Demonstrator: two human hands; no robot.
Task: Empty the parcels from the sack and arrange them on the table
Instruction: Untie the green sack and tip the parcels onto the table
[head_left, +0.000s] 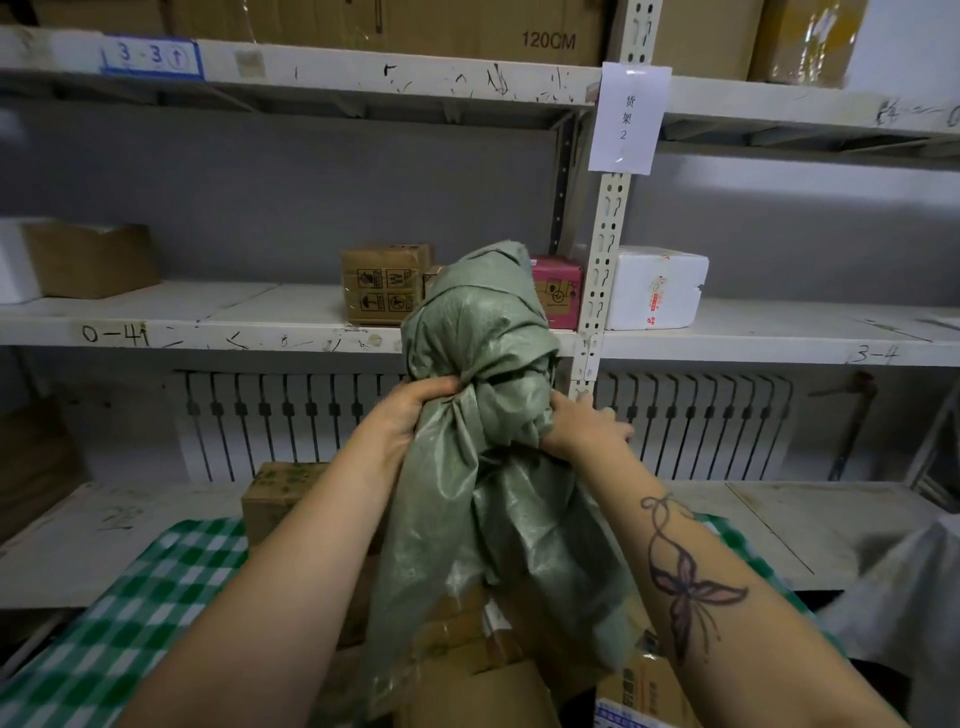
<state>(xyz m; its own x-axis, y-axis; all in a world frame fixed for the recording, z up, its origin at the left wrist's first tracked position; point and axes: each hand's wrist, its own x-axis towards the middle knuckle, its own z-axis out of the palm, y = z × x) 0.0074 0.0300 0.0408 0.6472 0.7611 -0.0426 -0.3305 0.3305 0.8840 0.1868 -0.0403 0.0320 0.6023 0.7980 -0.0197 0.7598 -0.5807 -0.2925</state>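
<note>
A green woven sack (483, 395) is held up upside down in front of me, its bunched bottom end topmost and its open mouth hanging over the table. My left hand (410, 415) grips a gathered fold on the sack's left side. My right hand (582, 423) grips the sack's right side. Below the mouth lie several brown cardboard parcels (478, 670) in a heap on the green-and-white checked tablecloth (156, 613). Another cardboard box (283, 493) sits behind my left forearm. A printed parcel (644, 686) lies at the lower right.
Metal shelving (602, 291) stands behind the table. Its middle shelf carries a brown carton (382, 283), a pink box (558, 291), a white foam box (654, 288) and a cardboard box (88, 260). A radiator (291, 421) runs along the wall. A white bag (914, 587) sits at right.
</note>
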